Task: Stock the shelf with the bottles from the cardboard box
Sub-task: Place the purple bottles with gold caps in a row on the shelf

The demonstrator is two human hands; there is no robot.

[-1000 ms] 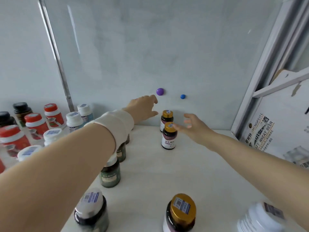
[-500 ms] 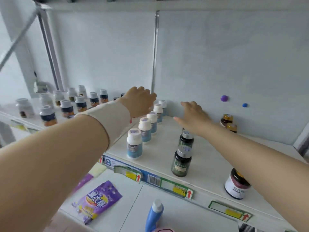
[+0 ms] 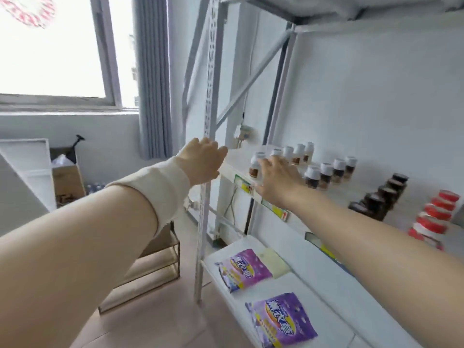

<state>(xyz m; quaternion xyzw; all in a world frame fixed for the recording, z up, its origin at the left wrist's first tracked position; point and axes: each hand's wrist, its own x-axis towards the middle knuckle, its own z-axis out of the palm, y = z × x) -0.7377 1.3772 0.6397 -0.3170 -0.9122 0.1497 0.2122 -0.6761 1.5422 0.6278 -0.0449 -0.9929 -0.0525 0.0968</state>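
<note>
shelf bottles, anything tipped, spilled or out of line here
Nothing stands out. The white-capped bottles, dark bottles and red-capped bottles all stand upright in tidy rows on the shelf. The purple pouches below lie flat.

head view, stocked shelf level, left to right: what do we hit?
left hand → right hand → row of four white-capped bottles → dark-lidded jars → red-capped bottles

The left hand (image 3: 203, 160) conceals its own fingertips. The right hand (image 3: 276, 183) covers part of a white-capped bottle (image 3: 256, 165).
</note>
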